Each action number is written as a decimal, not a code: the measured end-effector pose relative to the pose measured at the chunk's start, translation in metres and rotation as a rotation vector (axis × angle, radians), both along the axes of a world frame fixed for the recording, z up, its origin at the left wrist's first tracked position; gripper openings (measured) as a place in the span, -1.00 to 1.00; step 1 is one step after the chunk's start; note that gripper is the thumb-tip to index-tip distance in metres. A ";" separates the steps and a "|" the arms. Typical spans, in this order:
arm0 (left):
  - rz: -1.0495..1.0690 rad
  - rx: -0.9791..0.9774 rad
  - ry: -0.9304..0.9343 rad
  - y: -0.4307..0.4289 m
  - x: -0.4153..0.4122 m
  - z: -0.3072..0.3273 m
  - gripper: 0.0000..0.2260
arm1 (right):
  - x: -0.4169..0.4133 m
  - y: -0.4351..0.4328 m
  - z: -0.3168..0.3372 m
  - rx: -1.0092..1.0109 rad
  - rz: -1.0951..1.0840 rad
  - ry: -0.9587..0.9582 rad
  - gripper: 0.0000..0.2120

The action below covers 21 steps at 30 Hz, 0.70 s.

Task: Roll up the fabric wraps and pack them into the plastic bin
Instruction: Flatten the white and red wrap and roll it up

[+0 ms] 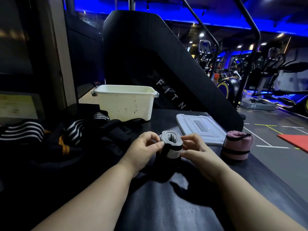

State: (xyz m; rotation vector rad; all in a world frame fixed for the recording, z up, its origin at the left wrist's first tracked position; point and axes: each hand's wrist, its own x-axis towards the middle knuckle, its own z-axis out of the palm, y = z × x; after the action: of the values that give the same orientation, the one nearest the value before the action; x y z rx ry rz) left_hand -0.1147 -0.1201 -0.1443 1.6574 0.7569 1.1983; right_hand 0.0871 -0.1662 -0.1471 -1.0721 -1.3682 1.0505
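**A:** How far along is the packing?

**B:** Early, I'd say. One pink roll point(236, 145) is finished. It stands on end at the right of the tabletop point(158, 205), bound by two black bands. It isn't in the bin point(126, 102) yet.

**A:** And the one in hand?

**B:** A grey wrap point(171, 141), coiled most of the way, sits in the near middle between both hands. The left hand point(145, 147) pinches its left side, thumb and fingers point(158, 144) clamped on the coil. The right hand point(195, 149) holds the other side, its fingers curled against the roll. A black tail point(166, 174) trails from the coil toward the near edge, so I judge the rolling isn't done.

**A:** Anything inside the bin?

**B:** I can't tell. It stands at the far side, left of centre, and its wall hides the inside from this angle. Its lid point(200, 129) is off, lying flat just right of the hands and touching nothing else I can see.

**A:** What's left, then?

**B:** Quite a lot. A loose pile of dark wraps point(73, 129), some with white stripes and one with orange, lies at the left between the bin and the near edge. None of it looks rolled, though it's dim there. So the grey one needs finishing, the pile needs rolling, and every roll has to go into the bin.
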 end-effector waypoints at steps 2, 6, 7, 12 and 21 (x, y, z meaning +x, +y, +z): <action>-0.023 -0.030 -0.047 0.004 -0.002 -0.003 -0.84 | 0.003 -0.001 0.000 0.017 -0.047 -0.061 -0.43; -0.101 -0.086 -0.041 0.003 0.000 0.000 -0.80 | -0.002 -0.007 0.009 0.069 -0.136 -0.288 -0.35; -0.128 -0.116 -0.032 0.003 -0.001 0.000 -0.75 | -0.004 -0.008 0.011 0.104 -0.119 -0.312 -0.42; -0.259 -0.141 0.033 -0.001 -0.002 -0.001 -0.50 | -0.005 -0.006 0.006 0.026 -0.089 -0.175 -0.21; -0.206 -0.068 0.081 0.000 0.000 -0.003 -0.64 | 0.005 -0.006 0.004 -0.021 0.062 -0.159 -0.27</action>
State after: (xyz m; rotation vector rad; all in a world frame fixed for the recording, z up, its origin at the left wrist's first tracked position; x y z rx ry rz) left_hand -0.1147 -0.1202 -0.1473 1.6910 0.6510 0.9562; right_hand 0.0918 -0.1726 -0.1428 -1.1556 -1.5283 1.0445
